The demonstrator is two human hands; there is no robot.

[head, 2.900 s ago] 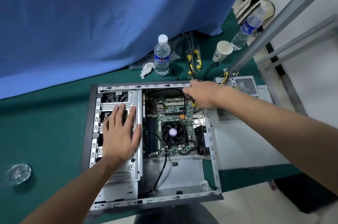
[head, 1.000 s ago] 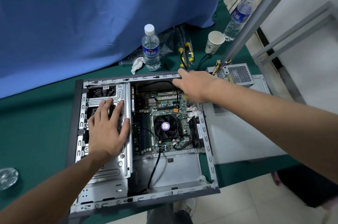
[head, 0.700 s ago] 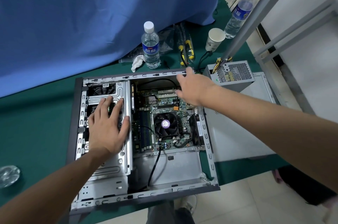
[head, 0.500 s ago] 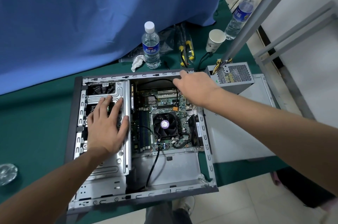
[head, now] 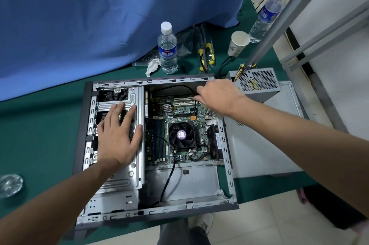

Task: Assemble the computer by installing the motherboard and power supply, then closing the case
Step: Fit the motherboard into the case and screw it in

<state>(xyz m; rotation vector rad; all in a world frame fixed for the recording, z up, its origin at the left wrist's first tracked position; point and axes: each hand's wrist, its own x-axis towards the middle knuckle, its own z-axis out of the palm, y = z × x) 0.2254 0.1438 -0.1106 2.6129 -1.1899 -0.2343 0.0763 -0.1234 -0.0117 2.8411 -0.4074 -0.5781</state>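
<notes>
The open computer case (head: 159,81) lies on its side on the green table. The motherboard (head: 179,112) with its black CPU fan sits inside it. My left hand (head: 117,136) rests flat, fingers spread, on the silver drive cage (head: 127,172). My right hand (head: 219,97) reaches into the case's far right corner, and its curled fingertips pinch the bend of a black cable (head: 193,105) above the board. The grey power supply (head: 257,83) stands outside the case, on the detached side panel (head: 259,144) to the right.
Behind the case stand a water bottle (head: 167,51), a crumpled tissue (head: 152,65), yellow-handled tools (head: 205,55), a paper cup (head: 238,43) and a second bottle (head: 265,19). A slanted metal post (head: 279,19) crosses the right side. A blue cloth hangs at the back. The table's front edge runs under the case.
My right hand has come off the case's far rim and dipped into the case onto the black cable. My left hand has stayed on the drive cage.
</notes>
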